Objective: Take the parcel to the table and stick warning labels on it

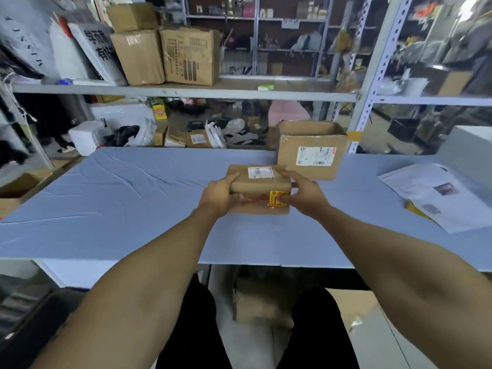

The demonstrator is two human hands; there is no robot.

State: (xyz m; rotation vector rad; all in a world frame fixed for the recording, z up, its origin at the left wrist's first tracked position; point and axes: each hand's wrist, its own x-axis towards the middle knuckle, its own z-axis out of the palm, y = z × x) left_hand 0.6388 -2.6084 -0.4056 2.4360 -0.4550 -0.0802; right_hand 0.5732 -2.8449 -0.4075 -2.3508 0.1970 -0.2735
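A small brown cardboard parcel (259, 186) sits on the blue-covered table (133, 198) in the middle of the head view. It carries a white shipping label on top and a yellow-and-red warning label (277, 198) on its near face. My left hand (219, 195) grips the parcel's left side, thumb on the near face. My right hand (303, 194) holds the right side, and its thumb presses on the yellow label. The parcel's underside is hidden.
A larger open cardboard box (311, 150) stands just behind the parcel to the right. Printed sheets (436, 195) lie at the table's right end. Metal shelving (186, 90) with cartons rises behind the table. Boxes and clutter lie on the floor beyond and below.
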